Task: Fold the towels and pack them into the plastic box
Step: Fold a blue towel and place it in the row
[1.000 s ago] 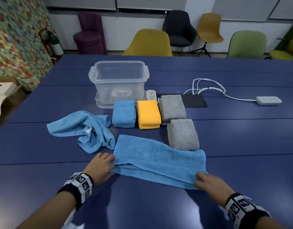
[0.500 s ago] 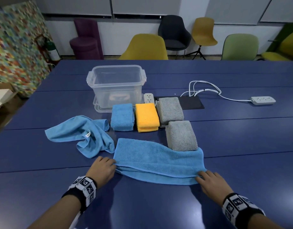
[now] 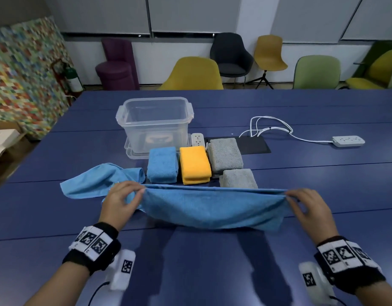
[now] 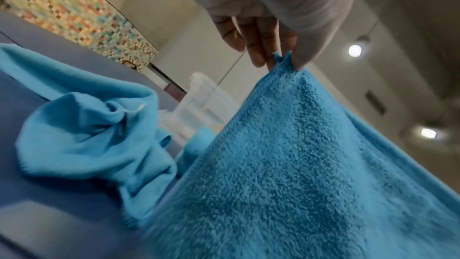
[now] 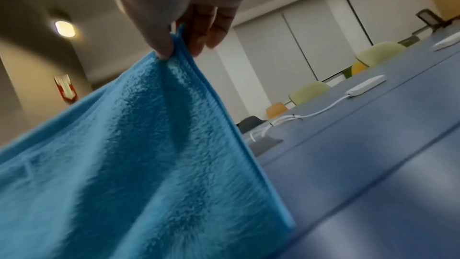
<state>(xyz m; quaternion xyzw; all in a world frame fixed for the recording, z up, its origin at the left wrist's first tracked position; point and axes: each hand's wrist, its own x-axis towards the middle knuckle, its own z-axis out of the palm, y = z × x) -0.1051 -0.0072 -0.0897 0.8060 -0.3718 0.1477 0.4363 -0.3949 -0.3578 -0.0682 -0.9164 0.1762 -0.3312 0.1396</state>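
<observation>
1. On the blue table (image 3: 323, 195), far left, the crumpled blue towel (image 3: 91, 182) lay unfolded.
2. Our left hand (image 3: 121, 203) pinched the left corner of the blue terry towel (image 3: 212, 208); half a second before, that hand lay on the table.
3. Towel middle had come up, stretched taut, lower edge touching the table.
4. Behind it: four folded towels, and the plastic box (image 3: 155, 124) with no towels in it.
5. Our right hand (image 3: 310, 208) pinched the right corner.
6. Read: next fold starting; packing not begun.
</observation>
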